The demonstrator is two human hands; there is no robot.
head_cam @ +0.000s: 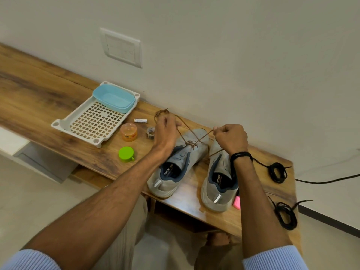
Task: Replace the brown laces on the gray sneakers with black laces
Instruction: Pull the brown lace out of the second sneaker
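Observation:
Two gray sneakers stand on the wooden bench, heels toward me: the left sneaker (176, 168) and the right sneaker (218, 184). A brown lace (191, 142) is threaded only near the toe of the left sneaker. My left hand (165, 133) grips one end of it, with slack bunched above the fingers. My right hand (230, 138) pinches the other end, pulled taut across. Two coiled black laces lie at the right: one (277, 172) farther back, one (287, 216) nearer the bench end.
A white perforated tray (91, 121) holds a blue tub (115, 98) at the left. An orange jar (129, 132), a green lid (126, 154), a tape roll (151, 132) and a small white tube (140, 120) sit beside it. A pink item (236, 200) lies by the right sneaker. A black cable (327, 181) runs off right.

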